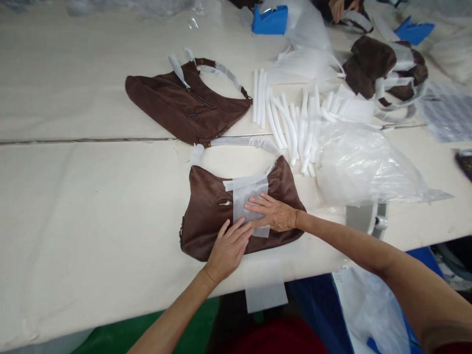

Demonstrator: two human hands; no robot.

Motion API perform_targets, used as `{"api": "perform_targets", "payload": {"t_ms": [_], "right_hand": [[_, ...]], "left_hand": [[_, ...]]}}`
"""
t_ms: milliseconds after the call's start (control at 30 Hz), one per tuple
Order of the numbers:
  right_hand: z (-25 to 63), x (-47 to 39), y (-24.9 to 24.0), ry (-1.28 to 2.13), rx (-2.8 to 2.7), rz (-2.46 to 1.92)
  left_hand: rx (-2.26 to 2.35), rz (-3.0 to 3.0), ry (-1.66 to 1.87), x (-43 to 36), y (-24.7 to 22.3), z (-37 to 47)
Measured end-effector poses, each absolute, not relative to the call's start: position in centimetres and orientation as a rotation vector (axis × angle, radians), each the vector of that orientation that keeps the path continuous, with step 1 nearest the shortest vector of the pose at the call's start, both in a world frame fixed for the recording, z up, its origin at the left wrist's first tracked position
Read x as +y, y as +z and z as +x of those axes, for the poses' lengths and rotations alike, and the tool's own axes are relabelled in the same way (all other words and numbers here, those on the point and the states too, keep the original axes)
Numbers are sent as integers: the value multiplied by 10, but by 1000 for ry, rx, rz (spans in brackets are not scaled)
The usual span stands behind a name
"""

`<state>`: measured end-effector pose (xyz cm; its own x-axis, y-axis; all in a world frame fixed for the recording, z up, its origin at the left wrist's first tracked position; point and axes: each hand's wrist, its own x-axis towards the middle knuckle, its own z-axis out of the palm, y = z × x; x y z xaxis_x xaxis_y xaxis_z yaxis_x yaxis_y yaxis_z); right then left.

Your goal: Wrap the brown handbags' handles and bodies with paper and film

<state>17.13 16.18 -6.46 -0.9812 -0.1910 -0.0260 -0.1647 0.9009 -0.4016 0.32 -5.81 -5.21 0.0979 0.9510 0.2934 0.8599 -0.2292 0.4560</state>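
Note:
A brown handbag [206,211] lies flat on the table before me, its wrapped strap [250,141] stretched away from me. Across its middle rests a translucent white sheet [251,189], a piece of which covers the bag's top edge. My right hand [275,212] presses on the sheet with fingers spread and flat. My left hand [229,248] lies on the bag's lower front, fingers stretched out, their tips touching the sheet's left edge close to my right fingers. Another translucent sheet [265,287] hangs over the table's near edge.
A second brown handbag [177,105] lies farther back. White foam sticks [291,123] and a clear plastic bag [368,167] are to the right. Blue tape dispensers [270,20] stand at the back. Another person's hands [342,9] hold a dark bag beyond a wrapped brown bag [372,64].

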Motion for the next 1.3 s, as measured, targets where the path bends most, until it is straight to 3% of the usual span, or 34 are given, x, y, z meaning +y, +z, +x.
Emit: {"api": "perform_targets", "payload": {"t_ms": [100,233,367,500,867,1000,1133,1300], "right_hand": [[167,164,-61,-624,3037,-301],[194,141,-43,-613,3154,-68],[268,70,-27,-643,3236,473],[315,6,-37,-612,3088,387],[263,-31,-74,-528,3437,426],[255,-41,-59,-600,3507,479],[231,3,-30,-809,3451,307],[198,51,-34,-1232,3072,1088]], "left_hand": [[1773,2278,563,-58,-62,0],[1757,2280,496,-58,-69,-3],[1729,2257,504,-55,-69,-4],[1702,2214,480,-53,-68,-4],[1729,2208,453,-53,-61,-3],[1721,2233,508,-56,-63,-2],[1728,2177,606,-57,-66,-2],[1559,2044,681,-52,-60,-14]]}}
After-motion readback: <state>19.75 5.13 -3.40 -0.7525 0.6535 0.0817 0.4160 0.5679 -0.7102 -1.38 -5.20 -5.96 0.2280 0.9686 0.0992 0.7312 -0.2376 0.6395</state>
